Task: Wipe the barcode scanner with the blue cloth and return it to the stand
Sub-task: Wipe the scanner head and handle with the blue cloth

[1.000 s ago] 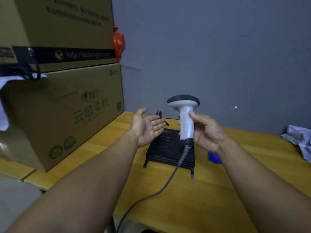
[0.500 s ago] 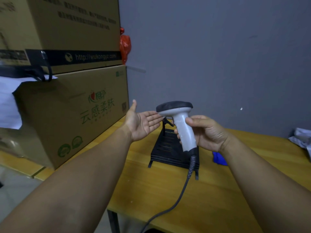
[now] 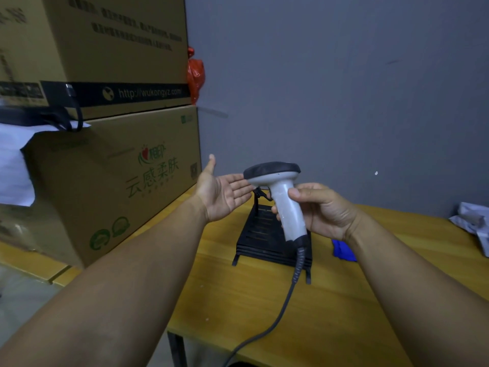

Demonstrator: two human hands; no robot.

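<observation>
**Scanner held up over its stand**

The right hand [image 3: 325, 210] grips the handle of the barcode scanner [image 3: 280, 197], holding it in the air above the black stand [image 3: 264, 242]. The left hand [image 3: 222, 192] is spread flat and holds nothing, fingertips by the scanner's head. The blue cloth [image 3: 342, 250] lies on the wooden table [image 3: 330, 313], just beside the stand.

1. The right forearm is covering most of the blue cloth [image 3: 343, 250].
2. The scanner's cable [image 3: 267, 328] is running off the bottom edge.
3. The barcode scanner [image 3: 280, 192] is blocking the stand [image 3: 260, 234] top.
4. Print on the upper cardboard box [image 3: 127, 30] is blurring, unreadable.
</observation>
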